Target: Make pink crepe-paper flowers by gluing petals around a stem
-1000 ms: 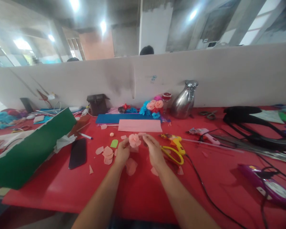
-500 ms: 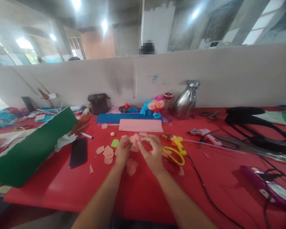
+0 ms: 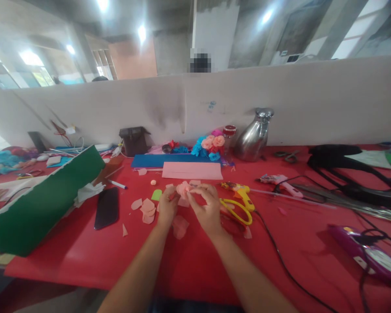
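A pink paper flower (image 3: 183, 189) is held just above the table between my two hands. My left hand (image 3: 168, 208) pinches it from the left, and the fingertips of my right hand (image 3: 206, 206) close on its petals from the right. Loose pink paper petals (image 3: 147, 208) lie left of my left hand, near a light green paper piece (image 3: 156, 195). Another pink petal (image 3: 180, 227) rests below the flower. Close to my right hand are yellow-handled scissors (image 3: 239, 213) and a yellow glue gun (image 3: 243, 192).
Behind my hands lie folded pink paper (image 3: 192, 170) and a blue sheet (image 3: 146, 161). Finished paper flowers (image 3: 211, 143), a jar (image 3: 230, 134) and a metal jug (image 3: 254, 137) stand by the partition. A phone (image 3: 106, 208) and green board (image 3: 48, 202) are left; a purple device (image 3: 361, 252) is right.
My right fingertips have shifted very slightly against the flower. Both hands keep their place, and the whole view has moved only a little.
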Tool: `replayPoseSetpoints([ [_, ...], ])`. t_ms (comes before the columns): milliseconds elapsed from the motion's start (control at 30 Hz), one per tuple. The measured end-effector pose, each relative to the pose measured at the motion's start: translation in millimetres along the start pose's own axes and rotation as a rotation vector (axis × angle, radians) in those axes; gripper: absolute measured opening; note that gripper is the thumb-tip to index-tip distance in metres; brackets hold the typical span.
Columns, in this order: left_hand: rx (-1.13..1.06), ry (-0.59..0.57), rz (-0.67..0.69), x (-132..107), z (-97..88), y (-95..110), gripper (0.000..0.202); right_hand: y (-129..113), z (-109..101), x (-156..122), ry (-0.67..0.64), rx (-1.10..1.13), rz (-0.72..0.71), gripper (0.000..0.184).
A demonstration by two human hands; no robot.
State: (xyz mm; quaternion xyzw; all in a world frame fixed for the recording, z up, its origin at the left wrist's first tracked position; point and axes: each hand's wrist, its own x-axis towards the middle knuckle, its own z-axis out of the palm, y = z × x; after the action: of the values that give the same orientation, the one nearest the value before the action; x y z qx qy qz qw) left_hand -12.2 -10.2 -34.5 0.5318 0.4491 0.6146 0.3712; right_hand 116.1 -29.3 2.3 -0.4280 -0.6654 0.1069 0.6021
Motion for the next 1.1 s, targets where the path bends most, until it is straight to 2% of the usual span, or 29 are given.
replayPoseSetpoints([
  [133,0.066,0.038,0.048,0.6,-0.7,1.8,0.014,-1.0,-0.1,0.1,0.013,-0.002,0.001,0.008],
  [367,0.340,0.069,0.203,3.3,-3.7,5.7,0.014,-1.4,-0.8,0.4,0.043,-0.038,-0.029,0.009],
  [600,0.493,0.129,0.318,1.7,-4.7,5.5,0.015,-1.7,-0.4,-1.8,0.050,-0.120,-0.108,0.009],
  [767,0.542,0.179,0.415,-0.2,-3.7,8.1,0.016,-2.5,0.7,-1.9,0.058,-0.123,-0.080,0.004],
  [967,0.554,0.177,0.395,-1.0,-3.8,10.8,0.018,-1.9,-0.1,-3.3,0.019,-0.230,-0.178,0.006],
  [1100,0.465,0.108,0.283,0.5,-4.4,8.9,0.016,-5.5,-4.2,-4.0,-0.026,-0.136,-0.194,0.010],
])
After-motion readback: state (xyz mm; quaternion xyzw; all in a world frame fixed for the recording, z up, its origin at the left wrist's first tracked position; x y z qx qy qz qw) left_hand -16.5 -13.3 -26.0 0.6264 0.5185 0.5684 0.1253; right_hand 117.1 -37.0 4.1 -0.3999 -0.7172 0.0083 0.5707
